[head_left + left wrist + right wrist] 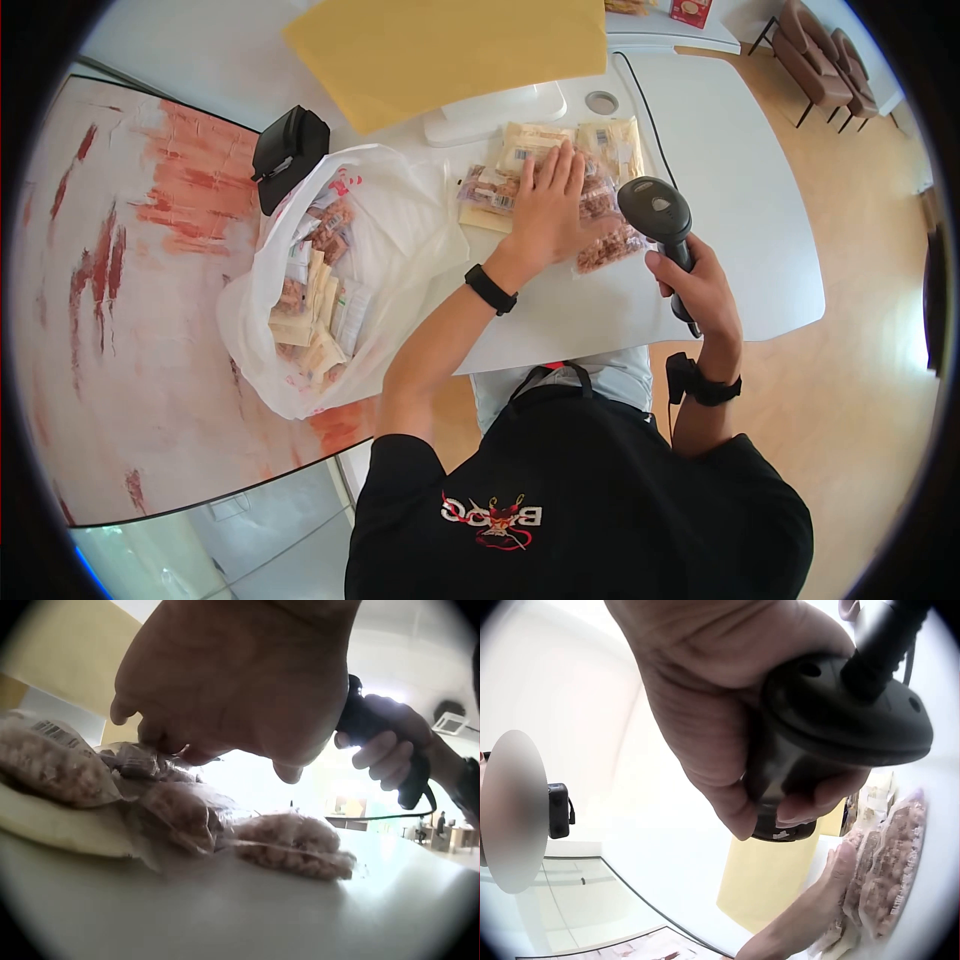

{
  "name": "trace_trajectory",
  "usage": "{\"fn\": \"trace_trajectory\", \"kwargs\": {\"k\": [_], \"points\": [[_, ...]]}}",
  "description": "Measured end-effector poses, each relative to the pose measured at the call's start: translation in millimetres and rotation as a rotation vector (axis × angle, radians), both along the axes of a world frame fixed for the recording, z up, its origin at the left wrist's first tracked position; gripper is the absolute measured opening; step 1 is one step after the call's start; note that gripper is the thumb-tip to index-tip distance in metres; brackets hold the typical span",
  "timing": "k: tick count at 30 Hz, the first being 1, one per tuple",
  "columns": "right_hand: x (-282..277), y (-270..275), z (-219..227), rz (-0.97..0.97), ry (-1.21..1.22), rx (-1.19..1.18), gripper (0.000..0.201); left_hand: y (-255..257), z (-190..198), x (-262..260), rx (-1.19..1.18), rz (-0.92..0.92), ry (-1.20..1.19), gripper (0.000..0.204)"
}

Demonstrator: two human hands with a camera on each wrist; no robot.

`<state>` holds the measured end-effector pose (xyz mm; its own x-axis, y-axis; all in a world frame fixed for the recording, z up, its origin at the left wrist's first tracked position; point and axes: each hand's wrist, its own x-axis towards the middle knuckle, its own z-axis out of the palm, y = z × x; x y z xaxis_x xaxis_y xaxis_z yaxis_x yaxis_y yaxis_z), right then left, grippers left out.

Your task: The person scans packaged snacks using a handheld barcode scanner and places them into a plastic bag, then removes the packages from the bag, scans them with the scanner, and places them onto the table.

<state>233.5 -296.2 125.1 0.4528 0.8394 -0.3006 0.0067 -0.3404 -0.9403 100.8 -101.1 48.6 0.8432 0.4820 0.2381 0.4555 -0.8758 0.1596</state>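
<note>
Head view: left hand (548, 205) flat, fingers straight, pressing clear plastic snack packets (520, 185) heaped on white bench (740, 200). Right hand (705, 290) clenched round black handheld barcode scanner (660, 215), just right of packets, head aimed toward them.

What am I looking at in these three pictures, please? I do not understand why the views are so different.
One person wears three cameras. The head view looks down at a white table. The other two sit on the wrists, very close to each hand. The left hand rests on a pile of snack packets, fingers touching the wrappers. The right hand grips a black barcode scanner. A white plastic bag beside the pile holds more packets. A yellow envelope lies further back.
</note>
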Motion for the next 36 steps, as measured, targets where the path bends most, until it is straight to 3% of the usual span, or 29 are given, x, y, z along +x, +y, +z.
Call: {"fn": "trace_trajectory", "kwargs": {"k": [10,12,14,16,17,19,21,23,25,26,28,29,33,35,36], "points": [[-5,4,2,0.027,-0.026,-0.018,0.033,6,-11,-6,0.006,-0.043,-0.071,0.102],[-5,3,1,0.021,-0.048,-0.011,0.036,10,-1,-8,-0.233,-0.052,-0.099,0.098],[-2,3,-5,0.037,-0.053,0.0,0.036,16,17,-19,-0.284,0.037,-0.181,0.091],[-1,3,-9,0.037,-0.059,0.006,0.036,24,23,-33,-0.73,0.231,-0.876,0.075],[-2,3,-10,0.033,-0.042,0.021,0.036,39,13,-39,-0.793,0.362,-1.1,0.057],[-4,4,-9,0.034,-0.02,0.052,0.036,54,21,-77,-1.036,0.506,-1.651,0.039],[-4,4,-9,0.041,-0.026,0.047,0.035,74,24,-114,-1.107,0.681,-2.093,0.029],[-3,4,-10,0.037,-0.021,0.034,0.034,110,3,-158,-1.075,0.716,-2.299,0.023],[-5,4,-9,0.047,-0.029,0.033,0.033,136,1,-196,-1.312,0.654,-2.574,0.02],[-5,5,-10,0.048,-0.029,0.03,0.033,143,2,-208,-1.312,0.643,-2.588,0.02],[-5,6,-13,0.06,-0.024,0.037,0.033,152,3,-227,-1.67,0.223,-2.681,0.018],[-9,7,-12,0.056,-0.018,0.026,0.033,158,1,-233,-1.721,0.172,-2.647,0.017],[-12,8,-15,0.058,-0.027,-0.003,0.029,176,-6,-236,-1.595,0.314,-2.741,0.018],[-13,8,-13,0.042,-0.037,-0.002,0.028,177,-1,-233,-1.475,0.49,-2.751,0.018],[-13,8,-11,0.036,-0.047,0.002,0.028,179,-4,-232,-1.488,0.478,-2.754,0.018]]}}
